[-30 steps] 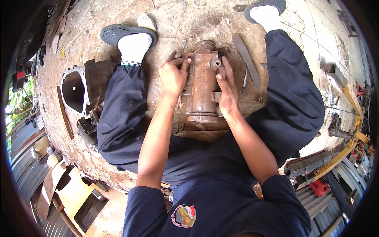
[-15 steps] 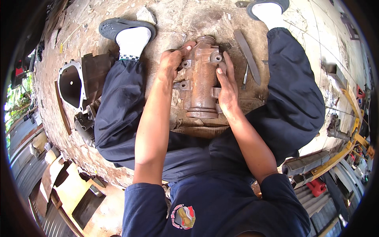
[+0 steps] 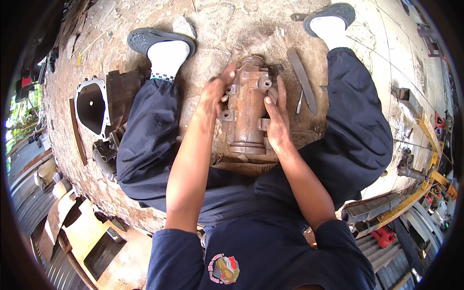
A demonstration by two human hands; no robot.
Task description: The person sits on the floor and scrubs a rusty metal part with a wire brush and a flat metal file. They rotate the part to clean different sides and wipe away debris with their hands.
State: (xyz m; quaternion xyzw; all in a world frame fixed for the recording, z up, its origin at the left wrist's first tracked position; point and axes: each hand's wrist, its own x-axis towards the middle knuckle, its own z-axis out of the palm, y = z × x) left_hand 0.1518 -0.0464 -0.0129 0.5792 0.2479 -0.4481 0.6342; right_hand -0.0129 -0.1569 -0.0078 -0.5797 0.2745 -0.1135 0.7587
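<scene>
A rusty brown cylindrical metal housing [image 3: 250, 108] lies on the ground between my legs, its ringed end toward me and bolt lugs along both sides. My right hand [image 3: 278, 118] grips its right side, thumb on top near a lug and fingers stretched along the flank. At the upper left flank is my left hand [image 3: 212, 96], beside the lugs. Motion smears its fingers, so whether they press on the metal or hold anything small cannot be made out. Right of the housing lie a long flat dark metal bar [image 3: 303, 83] and a thin tool with a light shaft [image 3: 299, 104].
A dark open casing with a pale flange [image 3: 104, 106] stands beyond my left leg, near a narrow brown strip [image 3: 77, 131]. A stone [image 3: 184, 27] lies by my left shoe. On the right are a dark pipe [image 3: 362, 213], a yellow frame [image 3: 411, 205] and a red object [image 3: 383, 237].
The whole view has shifted slightly, putting the housing a little lower. My left hand has slid a little toward me along the housing's left side; my right hand keeps its place.
</scene>
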